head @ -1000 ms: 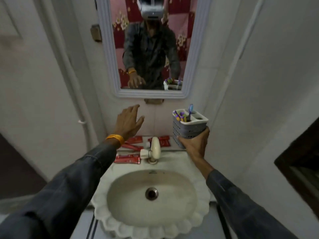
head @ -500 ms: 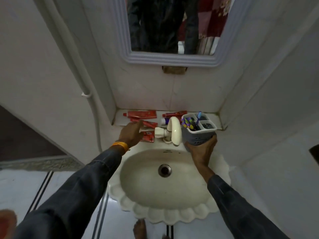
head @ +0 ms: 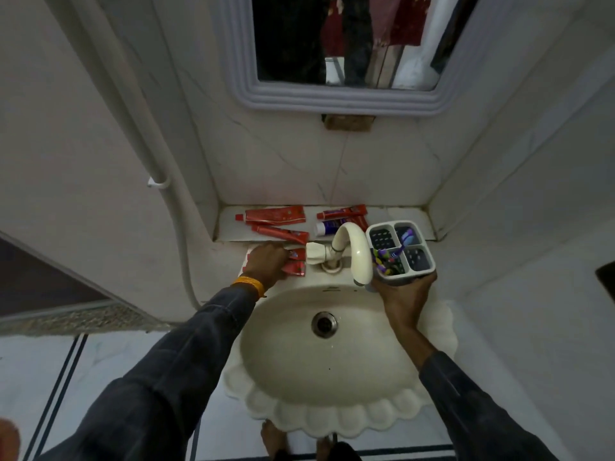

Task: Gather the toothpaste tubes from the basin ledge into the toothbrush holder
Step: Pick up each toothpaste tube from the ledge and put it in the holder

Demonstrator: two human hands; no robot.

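left hand (head: 267, 263): fingers curled onto red toothpaste tube (head: 295, 261) at basin's back rim, grip unconfirmed | right hand (head: 404, 292): grasps toothbrush holder (head: 401, 251) close by, openings up, ready to receive | four tubes on ledge (head: 392, 216)

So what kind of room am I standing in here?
Most likely a small home bathroom: a scalloped wash basin with a cream tap, a wall mirror above it, and toothpaste tubes on the ledge.

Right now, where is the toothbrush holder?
In the head view, the toothbrush holder is held by the right hand above the basin's right rear rim, just right of the tap.
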